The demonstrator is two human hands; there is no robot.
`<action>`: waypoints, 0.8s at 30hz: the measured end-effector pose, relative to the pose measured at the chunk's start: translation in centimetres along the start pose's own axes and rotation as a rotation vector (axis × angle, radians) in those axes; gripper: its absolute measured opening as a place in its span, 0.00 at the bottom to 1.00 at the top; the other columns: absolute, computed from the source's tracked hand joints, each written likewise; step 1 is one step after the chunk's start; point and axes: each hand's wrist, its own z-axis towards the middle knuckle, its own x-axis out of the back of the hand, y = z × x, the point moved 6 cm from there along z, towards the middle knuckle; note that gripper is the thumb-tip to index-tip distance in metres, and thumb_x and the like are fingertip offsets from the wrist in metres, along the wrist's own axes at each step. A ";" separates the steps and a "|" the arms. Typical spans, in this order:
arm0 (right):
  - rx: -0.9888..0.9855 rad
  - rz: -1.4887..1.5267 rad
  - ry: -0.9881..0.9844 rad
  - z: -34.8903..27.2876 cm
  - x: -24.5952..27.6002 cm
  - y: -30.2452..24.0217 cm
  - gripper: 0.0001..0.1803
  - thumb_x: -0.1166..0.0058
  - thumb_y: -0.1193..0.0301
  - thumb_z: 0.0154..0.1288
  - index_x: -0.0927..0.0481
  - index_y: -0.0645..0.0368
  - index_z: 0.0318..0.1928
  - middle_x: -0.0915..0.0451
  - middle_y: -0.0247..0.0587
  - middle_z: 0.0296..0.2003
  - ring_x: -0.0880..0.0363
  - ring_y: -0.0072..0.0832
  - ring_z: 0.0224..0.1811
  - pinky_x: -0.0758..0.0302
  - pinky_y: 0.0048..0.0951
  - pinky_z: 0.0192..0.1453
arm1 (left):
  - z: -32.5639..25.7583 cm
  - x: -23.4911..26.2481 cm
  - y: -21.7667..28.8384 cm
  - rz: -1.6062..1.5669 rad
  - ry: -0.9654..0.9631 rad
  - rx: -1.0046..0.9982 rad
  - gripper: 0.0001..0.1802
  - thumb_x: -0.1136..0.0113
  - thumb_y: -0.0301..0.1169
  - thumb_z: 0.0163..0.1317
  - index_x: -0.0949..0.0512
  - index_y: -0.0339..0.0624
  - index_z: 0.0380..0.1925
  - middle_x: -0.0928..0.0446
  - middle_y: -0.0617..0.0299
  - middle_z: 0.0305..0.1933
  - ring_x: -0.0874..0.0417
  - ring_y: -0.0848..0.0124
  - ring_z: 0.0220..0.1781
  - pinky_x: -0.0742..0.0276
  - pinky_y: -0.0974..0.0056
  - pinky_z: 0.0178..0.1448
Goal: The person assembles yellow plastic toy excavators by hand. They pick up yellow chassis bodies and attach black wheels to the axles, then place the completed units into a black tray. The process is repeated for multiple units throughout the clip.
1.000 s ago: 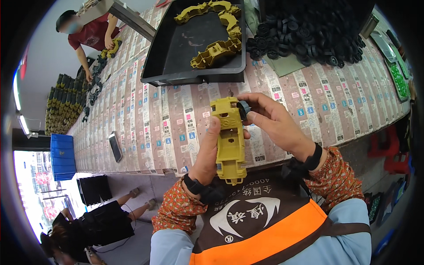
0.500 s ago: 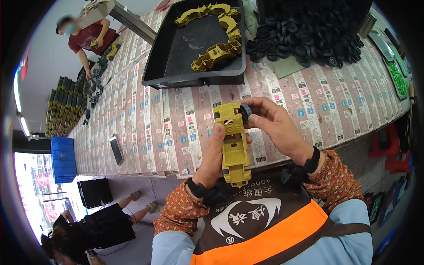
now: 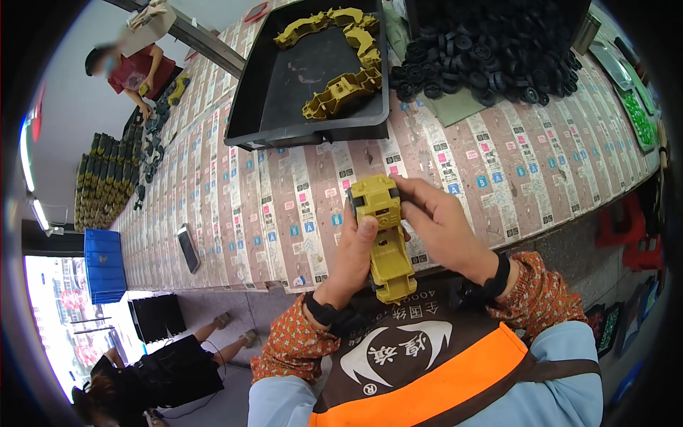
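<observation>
My left hand [image 3: 350, 257] is closed around a yellow plastic toy truck body [image 3: 393, 257], its thumb lying along the near side. The body points away from me, tilted, above the table's front edge. A dark wheel [image 3: 354, 201] shows at its upper left side. On the upper right side, a dark piece [image 3: 395, 193] is partly covered by fingers. My right hand [image 3: 445, 224] closes its fingertips against that side of the body. Anything else between those fingers is hidden.
A black tray [image 3: 250, 128] beyond my hands holds several yellow toy bodies [image 3: 341, 92]. To its right lies a heap of black wheels [image 3: 491, 60]. A phone [image 3: 188, 248] lies on the table [image 3: 284, 192] at left. A co-worker [image 3: 135, 71] handles toys at the far left.
The truck body has turned in my left hand and shifted slightly right and nearer. The dark wheel my right fingers pinched now barely shows at the body's right side.
</observation>
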 end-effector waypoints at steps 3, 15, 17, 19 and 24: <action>0.073 -0.061 -0.051 -0.8 -0.3 -1.0 0.31 0.57 0.85 0.65 0.31 0.72 0.70 0.16 0.54 0.57 0.16 0.31 0.58 0.22 0.28 0.62 | 0.0 -0.6 0.0 -0.059 -0.016 0.018 0.43 0.45 0.62 0.72 0.46 0.45 0.72 0.25 0.52 0.61 0.16 0.64 0.53 0.13 0.59 0.52; 0.165 -0.851 0.078 14.2 8.4 -0.5 0.17 0.46 0.77 0.59 0.14 0.61 0.48 0.13 0.51 0.38 0.12 0.42 0.42 0.17 0.37 0.47 | -0.5 -0.3 2.1 -0.092 0.012 0.201 0.34 0.42 0.56 0.72 0.41 0.48 0.65 0.24 0.53 0.47 0.13 0.62 0.47 0.12 0.60 0.44; 0.403 -1.175 0.300 17.3 9.6 -1.5 0.14 0.43 0.76 0.59 0.15 0.60 0.46 0.17 0.53 0.42 0.16 0.49 0.47 0.17 0.43 0.48 | -0.8 0.1 2.9 -0.076 0.034 0.179 0.31 0.39 0.49 0.73 0.40 0.48 0.65 0.21 0.51 0.47 0.13 0.62 0.50 0.13 0.61 0.45; 0.482 -1.372 0.304 19.2 8.8 -1.3 0.13 0.41 0.76 0.58 0.17 0.60 0.46 0.21 0.54 0.47 0.20 0.54 0.51 0.17 0.47 0.49 | -1.3 0.9 3.7 -0.130 0.098 0.202 0.30 0.40 0.48 0.73 0.38 0.47 0.65 0.19 0.50 0.48 0.13 0.62 0.51 0.13 0.62 0.45; 0.557 -1.490 0.160 19.6 7.7 0.4 0.17 0.40 0.78 0.55 0.24 0.61 0.47 0.24 0.53 0.48 0.21 0.51 0.54 0.18 0.48 0.50 | -1.3 2.7 4.9 -0.289 0.227 0.105 0.24 0.42 0.47 0.74 0.30 0.47 0.63 0.18 0.50 0.51 0.15 0.62 0.57 0.13 0.63 0.46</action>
